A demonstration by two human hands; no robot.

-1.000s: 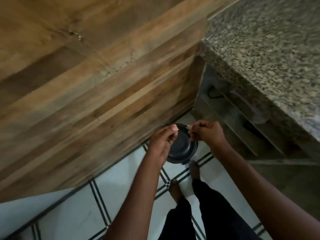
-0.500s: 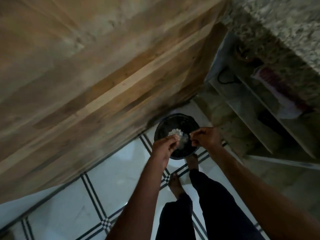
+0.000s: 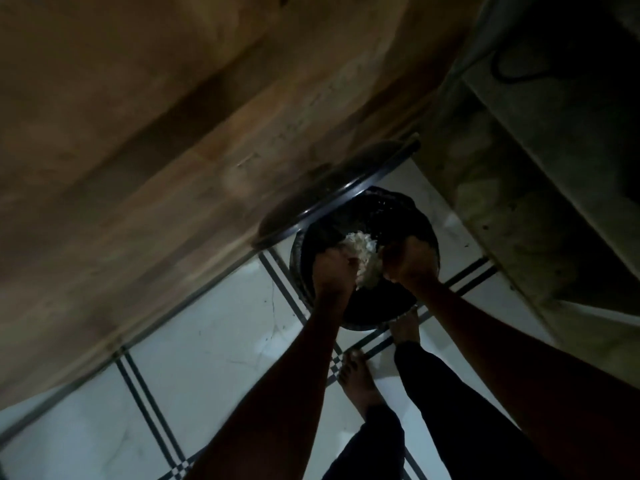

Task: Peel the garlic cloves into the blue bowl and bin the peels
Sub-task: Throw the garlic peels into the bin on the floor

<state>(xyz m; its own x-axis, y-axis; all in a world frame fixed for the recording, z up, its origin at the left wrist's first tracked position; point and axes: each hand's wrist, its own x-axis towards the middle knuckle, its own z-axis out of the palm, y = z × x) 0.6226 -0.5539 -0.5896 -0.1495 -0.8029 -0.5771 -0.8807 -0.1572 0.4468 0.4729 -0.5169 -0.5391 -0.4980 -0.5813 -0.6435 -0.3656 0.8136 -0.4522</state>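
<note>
Dim frame, motion blur. Left hand (image 3: 334, 271) hangs over the near-left rim of the black bin (image 3: 412, 221); fingers look bunched, but whether they pinch anything cannot be told. Between the hands, directly below the fingertips, a pale heap of garlic peels (image 3: 363, 256) lies inside the bin. Right hand (image 3: 410, 261) sits just beside the heap, over the right side, grip equally unreadable. Both hands about equally near. Any release should fall straight down. Blue bowl not in view.

pale peels (image 3: 363, 259), over black bin (image 3: 398, 216)
</note>
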